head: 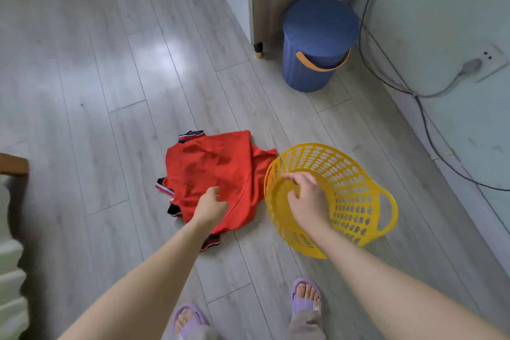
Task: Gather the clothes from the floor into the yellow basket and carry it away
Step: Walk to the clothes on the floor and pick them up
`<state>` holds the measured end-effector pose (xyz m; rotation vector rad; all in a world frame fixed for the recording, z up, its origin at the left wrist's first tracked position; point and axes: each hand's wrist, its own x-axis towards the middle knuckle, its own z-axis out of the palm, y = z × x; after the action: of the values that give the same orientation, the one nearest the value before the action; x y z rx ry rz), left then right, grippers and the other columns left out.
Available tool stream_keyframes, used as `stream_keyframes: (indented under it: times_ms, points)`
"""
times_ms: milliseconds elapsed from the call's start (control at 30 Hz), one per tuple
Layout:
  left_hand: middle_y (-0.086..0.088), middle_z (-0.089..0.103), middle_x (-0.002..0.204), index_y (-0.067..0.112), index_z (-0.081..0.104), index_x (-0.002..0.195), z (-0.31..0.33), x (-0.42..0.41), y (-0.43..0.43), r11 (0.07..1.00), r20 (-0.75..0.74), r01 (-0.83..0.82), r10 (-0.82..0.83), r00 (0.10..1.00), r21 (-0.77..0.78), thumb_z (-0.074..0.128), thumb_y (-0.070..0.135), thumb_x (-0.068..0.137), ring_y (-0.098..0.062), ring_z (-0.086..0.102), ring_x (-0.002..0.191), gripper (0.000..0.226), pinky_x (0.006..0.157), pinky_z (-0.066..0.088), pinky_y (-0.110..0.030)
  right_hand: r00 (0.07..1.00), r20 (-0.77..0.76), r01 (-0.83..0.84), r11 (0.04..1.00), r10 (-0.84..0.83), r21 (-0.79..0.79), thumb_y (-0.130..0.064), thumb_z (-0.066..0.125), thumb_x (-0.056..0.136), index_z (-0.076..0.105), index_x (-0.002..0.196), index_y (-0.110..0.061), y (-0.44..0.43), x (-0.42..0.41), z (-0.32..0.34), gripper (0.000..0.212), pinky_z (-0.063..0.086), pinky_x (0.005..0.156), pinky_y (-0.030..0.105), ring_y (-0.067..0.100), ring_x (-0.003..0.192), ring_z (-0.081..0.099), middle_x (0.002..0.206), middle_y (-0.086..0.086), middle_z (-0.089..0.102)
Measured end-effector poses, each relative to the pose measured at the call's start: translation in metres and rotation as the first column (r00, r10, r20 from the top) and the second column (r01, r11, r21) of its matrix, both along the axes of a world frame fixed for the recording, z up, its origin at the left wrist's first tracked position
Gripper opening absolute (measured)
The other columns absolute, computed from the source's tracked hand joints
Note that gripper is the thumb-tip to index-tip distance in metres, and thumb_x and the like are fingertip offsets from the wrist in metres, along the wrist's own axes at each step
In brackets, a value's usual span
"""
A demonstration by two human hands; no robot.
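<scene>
A red shirt (212, 171) with dark striped trim lies crumpled on the grey floor at the centre. To its right stands the yellow perforated basket (356, 196), tilted toward me, with a handle hole on its right side; I see nothing inside it. My left hand (211, 205) hovers over the shirt's near edge with fingers loosely curled, and whether it touches the cloth is unclear. My right hand (309, 199) reaches over the basket's near rim, fingers spread, holding nothing that I can see.
A blue lidded bin (314, 44) with an orange handle stands at the back beside a wooden cabinet leg (258, 50). Grey cables (425, 124) run along the right wall from a socket. My feet in purple slippers (305, 295) are below. Furniture edges the left.
</scene>
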<state>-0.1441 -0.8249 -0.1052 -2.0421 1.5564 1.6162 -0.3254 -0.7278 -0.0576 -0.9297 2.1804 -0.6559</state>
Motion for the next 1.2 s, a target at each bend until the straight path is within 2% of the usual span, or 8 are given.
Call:
stream_keyframes:
  times_ms: [200, 400, 567, 700, 800, 900, 1067, 1200]
  points:
    - [-0.018, 0.063, 0.115, 0.005, 0.047, 0.131, -0.046, 0.102, -0.043, 0.982, 0.014, -0.186, 0.185, 0.983, 0.019, 0.051, 0.008, 0.077, -0.031, 0.061, 0.093, 0.055, 0.082, 0.05, -0.035, 0.931, 0.17, -0.333, 0.943, 0.324, 0.023, -0.002, 0.051, 0.077, 0.058, 0.127, -0.016, -0.076, 0.11, -0.062, 0.052, 0.03, 0.108, 0.019, 0.019, 0.127, 0.049, 0.133, 0.006, 0.056]
    - [-0.003, 0.053, 0.091, 0.017, 0.056, 0.114, -0.139, 0.146, -0.077, 0.967, -0.004, -0.249, 0.25, 0.968, -0.055, 0.062, 0.012, 0.08, -0.026, 0.053, 0.092, 0.035, 0.07, 0.044, -0.033, 0.99, 0.138, -0.07, 0.902, 0.012, 0.426, -0.026, 0.061, 0.083, 0.023, 0.149, -0.022, -0.113, 0.127, -0.176, 0.076, 0.022, 0.117, 0.035, 0.03, 0.145, 0.025, 0.156, 0.017, 0.021]
    - [-0.014, 0.048, 0.141, 0.014, 0.027, 0.145, -0.216, 0.137, -0.091, 0.956, -0.06, -0.265, 0.26, 0.964, -0.123, 0.079, 0.021, 0.069, -0.034, 0.047, 0.128, 0.092, 0.109, 0.039, -0.047, 0.974, 0.178, 0.02, 0.841, -0.137, 0.54, -0.028, 0.066, 0.082, 0.013, 0.151, -0.035, -0.114, 0.11, -0.255, 0.087, 0.023, 0.118, 0.041, 0.037, 0.146, 0.017, 0.159, 0.023, -0.006]
    - [-0.009, 0.028, 0.156, 0.014, 0.0, 0.151, -0.243, 0.11, -0.081, 0.895, -0.157, -0.447, 0.439, 0.885, -0.012, 0.086, 0.031, 0.061, -0.029, 0.033, 0.141, 0.125, 0.116, 0.03, -0.044, 0.73, 0.585, 0.115, 0.907, -0.353, 0.404, -0.011, 0.061, 0.086, 0.019, 0.15, -0.032, -0.117, 0.114, -0.281, 0.08, 0.037, 0.106, 0.044, 0.025, 0.138, 0.038, 0.157, 0.006, 0.025]
    - [-0.006, 0.036, 0.15, 0.012, 0.015, 0.15, -0.237, 0.086, -0.066, 0.879, -0.263, -0.468, 0.474, 0.841, 0.087, 0.086, 0.026, 0.062, -0.025, 0.041, 0.136, 0.114, 0.114, 0.034, -0.041, 0.559, 0.739, 0.119, 0.919, -0.375, 0.376, -0.015, 0.048, 0.095, 0.015, 0.152, -0.017, -0.122, 0.129, -0.272, 0.066, 0.014, 0.117, 0.037, 0.019, 0.144, 0.03, 0.158, 0.002, 0.028]
    - [-0.018, 0.062, 0.122, 0.002, 0.051, 0.129, -0.208, 0.068, -0.059, 0.863, -0.31, -0.485, 0.504, 0.806, 0.143, 0.072, -0.002, 0.072, -0.03, 0.061, 0.108, 0.061, 0.101, 0.048, -0.046, 0.454, 0.794, 0.196, 0.914, -0.405, 0.354, -0.021, 0.038, 0.099, 0.03, 0.148, -0.011, -0.125, 0.137, -0.239, 0.05, 0.007, 0.118, 0.037, 0.02, 0.142, 0.034, 0.155, 0.003, 0.035]
    - [-0.005, 0.055, 0.063, 0.012, 0.061, 0.072, -0.12, 0.053, -0.058, 0.916, -0.366, -0.402, 0.371, 0.853, -0.008, 0.053, -0.013, 0.07, -0.017, 0.049, 0.057, 0.027, 0.048, 0.043, -0.02, 0.337, 0.88, 0.247, 0.934, -0.333, 0.259, -0.03, 0.032, 0.1, 0.041, 0.142, -0.007, -0.124, 0.13, -0.148, 0.049, 0.017, 0.113, 0.032, 0.02, 0.142, 0.035, 0.153, 0.003, 0.038]
    - [-0.01, 0.067, 0.091, 0.01, 0.063, 0.097, -0.036, 0.049, -0.055, 0.93, -0.401, -0.319, 0.226, 0.888, -0.182, 0.077, 0.004, 0.065, -0.021, 0.062, 0.083, 0.035, 0.075, 0.053, -0.033, 0.351, 0.909, 0.184, 0.969, -0.223, 0.167, -0.036, 0.029, 0.1, 0.045, 0.14, -0.008, -0.115, 0.114, -0.067, 0.051, 0.024, 0.097, 0.026, 0.014, 0.128, 0.048, 0.148, 0.0, 0.045]
